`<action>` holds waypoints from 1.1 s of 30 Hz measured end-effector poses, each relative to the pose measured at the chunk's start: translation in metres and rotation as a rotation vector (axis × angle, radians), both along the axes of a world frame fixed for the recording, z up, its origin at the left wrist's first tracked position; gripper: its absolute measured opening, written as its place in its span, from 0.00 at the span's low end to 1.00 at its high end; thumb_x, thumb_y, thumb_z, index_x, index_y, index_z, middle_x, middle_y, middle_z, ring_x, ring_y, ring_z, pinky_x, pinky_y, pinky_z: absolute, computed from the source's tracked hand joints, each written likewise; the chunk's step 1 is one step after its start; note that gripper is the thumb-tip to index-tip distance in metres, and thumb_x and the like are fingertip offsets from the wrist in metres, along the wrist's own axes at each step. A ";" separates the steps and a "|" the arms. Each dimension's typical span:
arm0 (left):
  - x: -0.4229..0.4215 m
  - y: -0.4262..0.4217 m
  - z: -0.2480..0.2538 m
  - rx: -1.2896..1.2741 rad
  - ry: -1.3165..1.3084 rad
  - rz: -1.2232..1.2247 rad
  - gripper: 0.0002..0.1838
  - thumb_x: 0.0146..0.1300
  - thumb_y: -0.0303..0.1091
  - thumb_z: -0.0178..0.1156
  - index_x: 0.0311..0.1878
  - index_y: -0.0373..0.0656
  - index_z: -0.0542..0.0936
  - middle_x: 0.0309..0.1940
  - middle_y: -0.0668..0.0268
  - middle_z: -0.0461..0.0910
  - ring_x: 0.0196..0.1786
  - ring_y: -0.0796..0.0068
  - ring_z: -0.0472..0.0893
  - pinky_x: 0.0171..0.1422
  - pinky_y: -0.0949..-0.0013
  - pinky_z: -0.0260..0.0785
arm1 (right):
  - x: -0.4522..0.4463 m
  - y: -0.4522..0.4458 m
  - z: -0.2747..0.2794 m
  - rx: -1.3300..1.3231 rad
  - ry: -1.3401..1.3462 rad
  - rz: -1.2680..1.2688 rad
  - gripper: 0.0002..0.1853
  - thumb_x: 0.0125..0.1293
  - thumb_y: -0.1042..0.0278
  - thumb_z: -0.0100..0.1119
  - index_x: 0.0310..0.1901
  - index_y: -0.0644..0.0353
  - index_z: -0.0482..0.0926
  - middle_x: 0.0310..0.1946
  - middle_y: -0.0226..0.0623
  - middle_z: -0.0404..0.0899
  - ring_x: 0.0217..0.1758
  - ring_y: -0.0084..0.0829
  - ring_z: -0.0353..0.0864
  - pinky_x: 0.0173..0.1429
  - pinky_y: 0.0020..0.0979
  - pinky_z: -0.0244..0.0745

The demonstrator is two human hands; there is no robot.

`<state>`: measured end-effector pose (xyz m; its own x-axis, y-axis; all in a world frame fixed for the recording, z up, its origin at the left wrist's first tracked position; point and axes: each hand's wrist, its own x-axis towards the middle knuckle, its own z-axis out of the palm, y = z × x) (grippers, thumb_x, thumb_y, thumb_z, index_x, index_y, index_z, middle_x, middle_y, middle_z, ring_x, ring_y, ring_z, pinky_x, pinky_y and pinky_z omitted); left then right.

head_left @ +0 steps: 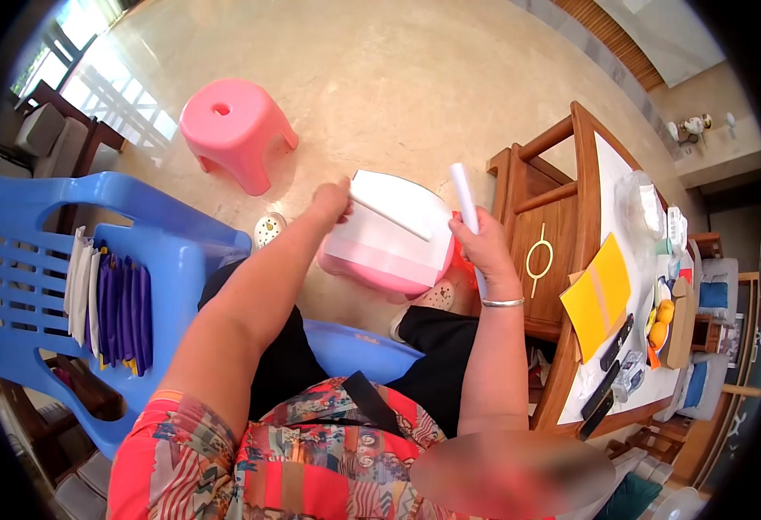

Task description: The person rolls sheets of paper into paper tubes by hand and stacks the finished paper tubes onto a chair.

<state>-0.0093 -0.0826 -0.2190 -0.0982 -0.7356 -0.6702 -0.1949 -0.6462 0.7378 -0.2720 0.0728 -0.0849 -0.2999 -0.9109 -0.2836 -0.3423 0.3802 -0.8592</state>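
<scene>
A pink stool point(374, 276) stands in front of my knees, with white sheet material point(389, 227) spread over its top. The near part of the sheet looks translucent, and a raised white edge or strip point(389, 214) runs diagonally across it. My left hand point(334, 201) is closed at the sheet's left edge, its fingers curled there. My right hand point(486, 245) is wrapped round a slim white roll point(461, 186), held upright at the stool's right side. Something red point(465, 267), partly hidden, shows behind that hand.
A second pink stool point(235, 126) stands farther off on the floor. On my left, a blue plastic chair point(168, 269) carries folded purple pouches point(125, 308). To my right, a wooden table point(582, 173) holds a yellow envelope point(597, 295), oranges point(658, 334) and black tools point(601, 390).
</scene>
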 end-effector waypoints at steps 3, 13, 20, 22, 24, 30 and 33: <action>-0.015 0.027 -0.008 0.046 0.003 -0.047 0.22 0.78 0.50 0.52 0.46 0.37 0.81 0.33 0.62 0.84 0.28 0.67 0.83 0.32 0.59 0.75 | 0.010 -0.006 -0.009 -0.057 0.047 0.039 0.12 0.66 0.63 0.70 0.43 0.63 0.82 0.27 0.32 0.82 0.27 0.22 0.78 0.33 0.30 0.75; -0.001 0.022 -0.007 0.021 -0.106 -0.236 0.19 0.74 0.43 0.53 0.58 0.41 0.82 0.37 0.61 0.87 0.30 0.68 0.85 0.32 0.59 0.72 | 0.037 -0.009 0.001 -0.525 0.255 0.016 0.12 0.69 0.62 0.71 0.43 0.60 0.80 0.26 0.37 0.82 0.28 0.31 0.81 0.36 0.33 0.76; -0.026 0.015 0.029 -0.699 -0.024 -0.109 0.28 0.80 0.46 0.51 0.73 0.37 0.71 0.57 0.51 0.83 0.59 0.58 0.80 0.64 0.59 0.71 | 0.041 -0.008 0.004 -0.532 0.230 -0.018 0.11 0.70 0.62 0.71 0.44 0.59 0.80 0.27 0.39 0.82 0.29 0.35 0.83 0.36 0.35 0.77; -0.031 0.035 0.106 -0.998 0.157 -0.094 0.31 0.80 0.45 0.50 0.78 0.36 0.66 0.70 0.44 0.75 0.75 0.48 0.73 0.79 0.54 0.62 | 0.044 -0.009 0.003 -0.490 0.232 -0.015 0.11 0.70 0.62 0.71 0.44 0.59 0.81 0.27 0.40 0.83 0.30 0.37 0.84 0.37 0.36 0.77; -0.025 0.050 0.149 -1.253 0.167 -0.178 0.30 0.81 0.42 0.50 0.79 0.35 0.65 0.74 0.43 0.70 0.77 0.47 0.70 0.81 0.54 0.60 | 0.047 -0.007 0.003 -0.428 0.245 -0.004 0.11 0.69 0.62 0.70 0.44 0.59 0.81 0.28 0.41 0.83 0.31 0.39 0.85 0.38 0.37 0.78; -0.013 0.066 0.168 -1.511 -0.103 -0.536 0.28 0.77 0.38 0.54 0.75 0.35 0.70 0.75 0.45 0.70 0.76 0.43 0.70 0.80 0.51 0.61 | 0.056 -0.010 -0.004 -0.449 0.333 0.087 0.11 0.68 0.63 0.70 0.44 0.59 0.81 0.33 0.45 0.84 0.37 0.49 0.86 0.40 0.42 0.79; -0.018 0.069 0.169 -1.489 -0.102 -0.467 0.26 0.76 0.37 0.56 0.73 0.38 0.73 0.70 0.48 0.75 0.72 0.45 0.73 0.76 0.51 0.66 | 0.057 -0.009 -0.002 -0.464 0.375 0.098 0.10 0.67 0.65 0.70 0.44 0.59 0.80 0.34 0.47 0.84 0.38 0.50 0.86 0.41 0.44 0.80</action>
